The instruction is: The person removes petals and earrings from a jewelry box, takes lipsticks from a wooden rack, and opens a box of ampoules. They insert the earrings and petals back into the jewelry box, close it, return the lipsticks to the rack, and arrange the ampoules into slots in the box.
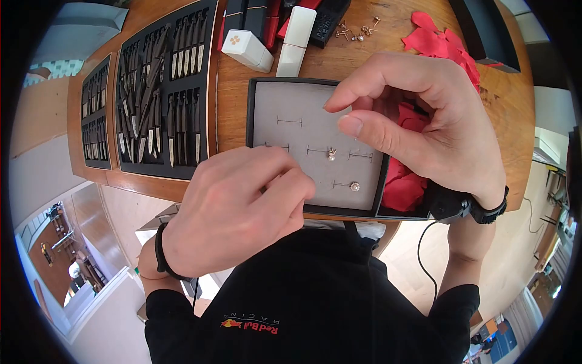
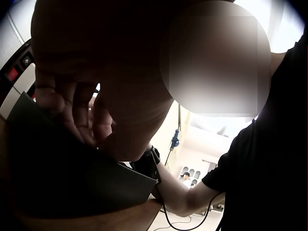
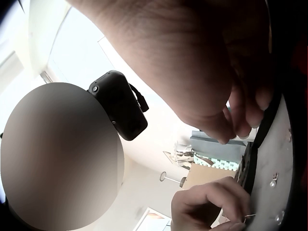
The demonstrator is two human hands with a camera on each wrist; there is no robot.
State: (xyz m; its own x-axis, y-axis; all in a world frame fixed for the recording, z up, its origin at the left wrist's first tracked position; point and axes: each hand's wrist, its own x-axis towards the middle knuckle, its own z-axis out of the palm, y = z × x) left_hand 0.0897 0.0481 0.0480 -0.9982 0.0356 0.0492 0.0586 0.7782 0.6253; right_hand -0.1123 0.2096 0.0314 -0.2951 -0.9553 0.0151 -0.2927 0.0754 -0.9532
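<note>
"Which hand is free?" "The right hand (image 1: pixel 430 115), released, hovering over the box (image 1: pixel 250 109) with thumb and forefinger bowed apart, its wrist bent and its palm turned inward."

"And the left hand (image 1: pixel 236 203)?" "Knuckles up, fingers curled down over the near left corner of the grey pad (image 1: pixel 315 103). The right wrist view catches its thumb and fingertips close together beside a fine gold line; whether they grasp anything, I cannot tell."

"The earrings?" "In the pad, inside the black-rimmed box on the wooden bench (image 1: pixel 388 12). A pearl earring (image 1: pixel 331 155) sits at a slit between the two hands; a round earring (image 1: pixel 355 186) lies nearer the body, at the right."

"What blocks the view?" "The left hand, over part of the pad, and the right, over some of the red petals (image 1: pixel 403 185) in the box's side compartment."

"Around them?" "Trays (image 1: pixel 167 91) of slim dark tools at left; a squat white box (image 1: pixel 247 50) and a long white box (image 1: pixel 297 42) beyond the pad; loose gold pieces (image 1: pixel 357 33) farther off; more petals and an open black box (image 1: pixel 485 33) at far right."
</note>
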